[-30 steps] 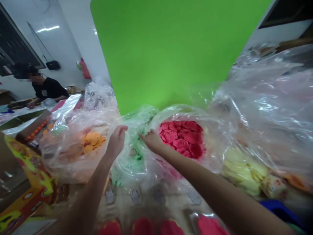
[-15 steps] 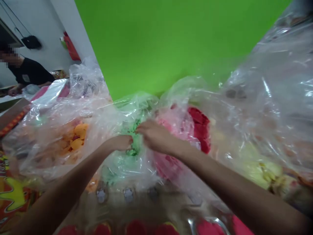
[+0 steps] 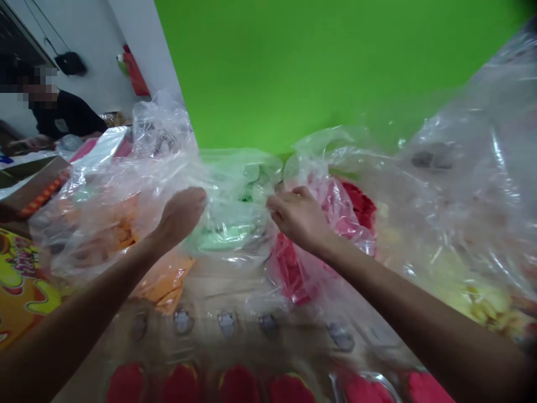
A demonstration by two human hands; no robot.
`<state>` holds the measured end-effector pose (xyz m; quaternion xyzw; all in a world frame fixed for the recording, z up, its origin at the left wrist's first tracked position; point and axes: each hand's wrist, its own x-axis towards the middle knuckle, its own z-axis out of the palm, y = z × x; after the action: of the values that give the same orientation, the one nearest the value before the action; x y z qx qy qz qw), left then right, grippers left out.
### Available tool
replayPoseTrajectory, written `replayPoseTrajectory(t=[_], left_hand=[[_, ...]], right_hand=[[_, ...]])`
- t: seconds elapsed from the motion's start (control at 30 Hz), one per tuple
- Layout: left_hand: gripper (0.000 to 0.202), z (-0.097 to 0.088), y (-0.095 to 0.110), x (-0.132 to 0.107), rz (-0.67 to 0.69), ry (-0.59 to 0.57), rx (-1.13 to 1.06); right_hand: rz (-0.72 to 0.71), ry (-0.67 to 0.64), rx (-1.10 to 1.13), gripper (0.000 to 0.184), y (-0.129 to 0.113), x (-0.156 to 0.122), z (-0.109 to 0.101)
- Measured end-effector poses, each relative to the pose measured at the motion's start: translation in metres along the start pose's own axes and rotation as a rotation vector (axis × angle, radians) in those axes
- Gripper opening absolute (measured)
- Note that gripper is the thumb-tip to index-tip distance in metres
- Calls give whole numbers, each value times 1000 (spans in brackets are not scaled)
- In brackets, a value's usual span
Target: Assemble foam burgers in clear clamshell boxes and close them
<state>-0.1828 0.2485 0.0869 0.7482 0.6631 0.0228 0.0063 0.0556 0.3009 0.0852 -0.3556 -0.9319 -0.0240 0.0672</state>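
A clear plastic bag (image 3: 229,243) with pale green contents lies stretched between my two hands, its upper edge spread wide. My left hand (image 3: 184,212) is closed at the bag's left side, fingers curled around the film. At the right side, my right hand (image 3: 297,218) pinches the film between thumb and fingers. A small patch of darker green shows through the middle of the bag. Beside my right hand lies a plastic bag of red and pink pieces (image 3: 289,268), and left of my left hand sits a bag of orange pieces (image 3: 126,226).
Red pieces in clear cups (image 3: 237,383) line the front edge, with small clear holders (image 3: 226,323) behind them. Yellow pieces (image 3: 482,302) lie in a bag at right. A colourful printed box (image 3: 25,280) stands left. Behind is a green panel (image 3: 327,73); a person (image 3: 71,115) sits far left.
My hands have moved apart, the left one leftward and the right one rightward. The green bag, bunched before, is now spread flatter between them. The view has shifted slightly.
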Motion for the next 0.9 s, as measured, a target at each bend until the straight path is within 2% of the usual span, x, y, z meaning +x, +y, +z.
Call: replayPoseTrajectory(t=[0.07,0.13,0.23,0.33,0.4,0.47,0.53,0.6,0.73,0.8,0.9], left_hand=[[28,1,0,6,-6,81,5],[23,7,3,3,79,43,-24],[21,17,9,-15,248,-132,-92],[14,10,11,-33,349,-321,-151],[14,0,11,-34,345,-494,-220],[27,-5,14,-25,241,-613,-272],[33,2,23,-8,116,-572,-279],[24,20,37,9,48,-441,-281],[65,66,67,28,-43,-303,-391],[60,78,73,32,-132,-256,-484],[42,76,62,34,-309,-174,-669]], right_hand=[[-36,2,-15,26,2,-4,0],[-113,-24,-13,24,3,-11,6],[-216,-29,-2,22,-1,-21,16],[-324,-19,27,19,-12,-30,23],[-390,-21,65,15,-21,-35,25],[-443,-49,105,13,-29,-37,27],[-449,-107,117,15,-34,-38,28],[-408,-160,93,18,-35,-39,29],[-299,-171,56,20,-25,-42,30],[-275,-157,64,22,-18,-47,30],[-222,-162,95,27,-8,-55,29]])
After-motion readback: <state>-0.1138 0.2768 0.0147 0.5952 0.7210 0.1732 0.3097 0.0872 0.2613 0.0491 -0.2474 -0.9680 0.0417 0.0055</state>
